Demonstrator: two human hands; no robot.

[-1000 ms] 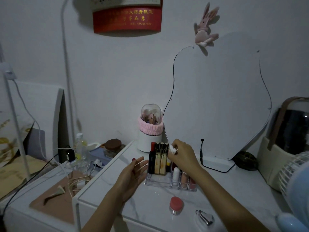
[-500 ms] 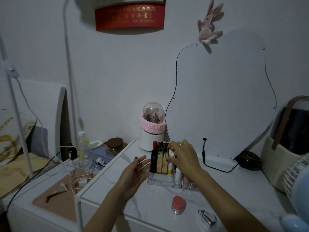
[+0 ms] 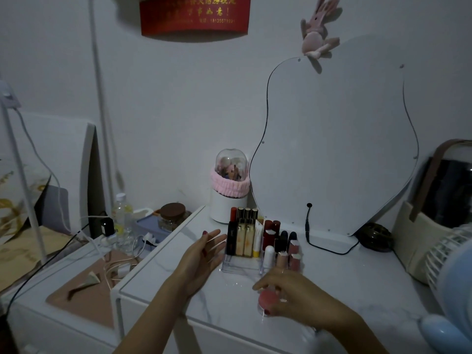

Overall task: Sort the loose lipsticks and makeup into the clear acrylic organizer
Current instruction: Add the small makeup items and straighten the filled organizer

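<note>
The clear acrylic organizer (image 3: pixel 240 267) stands on the white marble table (image 3: pixel 357 277), holding several upright lipsticks and tubes, among them a white tube with a yellow base (image 3: pixel 258 238). My left hand (image 3: pixel 204 254) rests open, palm against the organizer's left side. My right hand (image 3: pixel 291 292) is at the table's front, fingers closed around a small round pink-lidded jar (image 3: pixel 265 298). The jar sits low, at or just above the tabletop.
A wavy mirror (image 3: pixel 337 139) leans on the wall behind, with a black cable (image 3: pixel 324 247) beside the organizer. A white brush holder with a pink band (image 3: pixel 229 195) stands at the back. A fan (image 3: pixel 454 272) and a bag (image 3: pixel 419 233) are at right. A lower cluttered shelf (image 3: pixel 84 290) is at left.
My right hand left the white tube standing in the organizer, drew back toward the table's front and closed on the pink jar. My left hand stayed in place.
</note>
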